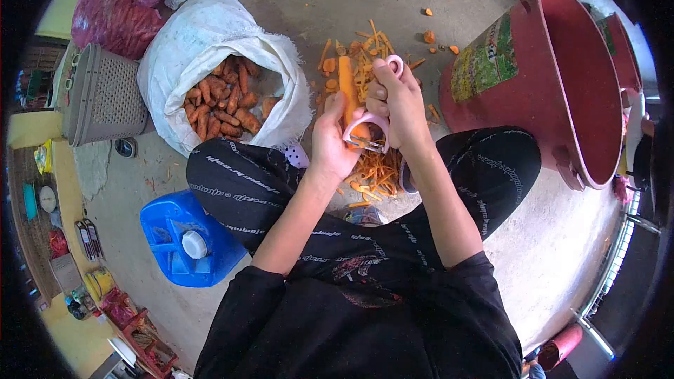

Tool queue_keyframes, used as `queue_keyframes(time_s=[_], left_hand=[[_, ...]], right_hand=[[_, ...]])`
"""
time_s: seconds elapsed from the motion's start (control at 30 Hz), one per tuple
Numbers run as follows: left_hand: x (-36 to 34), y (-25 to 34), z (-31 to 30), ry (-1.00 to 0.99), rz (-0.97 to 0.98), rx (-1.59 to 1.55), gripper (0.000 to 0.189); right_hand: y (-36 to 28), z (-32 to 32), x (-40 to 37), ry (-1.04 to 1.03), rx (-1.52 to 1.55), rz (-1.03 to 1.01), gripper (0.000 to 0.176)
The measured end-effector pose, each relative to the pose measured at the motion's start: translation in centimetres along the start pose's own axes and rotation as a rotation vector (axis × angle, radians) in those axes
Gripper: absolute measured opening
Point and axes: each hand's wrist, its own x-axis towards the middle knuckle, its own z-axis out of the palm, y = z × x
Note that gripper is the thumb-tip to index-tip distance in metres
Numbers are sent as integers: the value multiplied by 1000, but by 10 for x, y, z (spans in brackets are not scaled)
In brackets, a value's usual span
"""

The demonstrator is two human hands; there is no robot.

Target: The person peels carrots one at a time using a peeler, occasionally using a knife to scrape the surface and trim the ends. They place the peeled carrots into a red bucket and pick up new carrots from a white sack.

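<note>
In the head view, my left hand point(331, 142) is wrapped round the lower part of an orange carrot point(347, 84), which points away from me. My right hand point(401, 109) grips the handle of a pink peeler point(378, 121). The peeler's blade lies across the carrot's near end, beside my left fingers. Orange peelings point(377, 174) are piled on the floor below and behind both hands. To the left, a white sack point(210, 35) lies open with several unpeeled reddish carrots point(228, 95) inside.
A large red bucket point(491, 74) is on the right. On the left are a blue jerrycan point(172, 228), a grey basket point(109, 98) and a red mesh sack point(116, 14). Carrot pieces point(429, 36) are scattered on the floor beyond the hands.
</note>
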Motion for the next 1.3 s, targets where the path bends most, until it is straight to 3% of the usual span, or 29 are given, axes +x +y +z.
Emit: queue_keyframes(time_s=[0.23, 0.33, 0.47, 0.57, 0.7, 0.8, 0.83, 0.9, 1.0, 1.17, 1.23, 1.3], left_hand=[[6, -1, -20, -120, 36, -70, 15], [1, 0, 3, 106, 82, -13, 14], [6, -1, -12, 18, 113, 46, 15], [-11, -5, -4, 49, 41, 214, 17], [-11, -12, 1, 22, -8, 191, 20], [-10, -16, -4, 92, 26, 406, 22], [-11, -17, -3, 89, 49, 516, 27], [-13, -13, 4, 105, 16, 492, 30], [-9, -6, 6, 84, 3, 427, 36], [-1, 2, -3, 52, 3, 182, 34], [-2, 4, 4, 129, -9, 127, 32], [-2, 5, 11, 167, -11, 59, 30]], right_hand=[[-6, 8, 6, -49, -89, 30, 17], [-6, 10, 13, -63, -108, 25, 17], [-8, 15, 18, -74, -125, 45, 13], [-14, 14, 40, -11, -142, -75, 13], [-23, 0, 87, 28, -106, -165, 14], [-18, -4, 123, 98, -232, -280, 14], [-17, -5, 135, 158, -431, -357, 15], [-16, -8, 144, 291, -834, -499, 16], [-18, -12, 137, 324, -1081, -767, 19], [-37, 5, 59, -84, -257, -566, 20], [-35, 24, 9, -8, -150, -393, 18], [-23, 22, -15, 14, -100, -344, 18]])
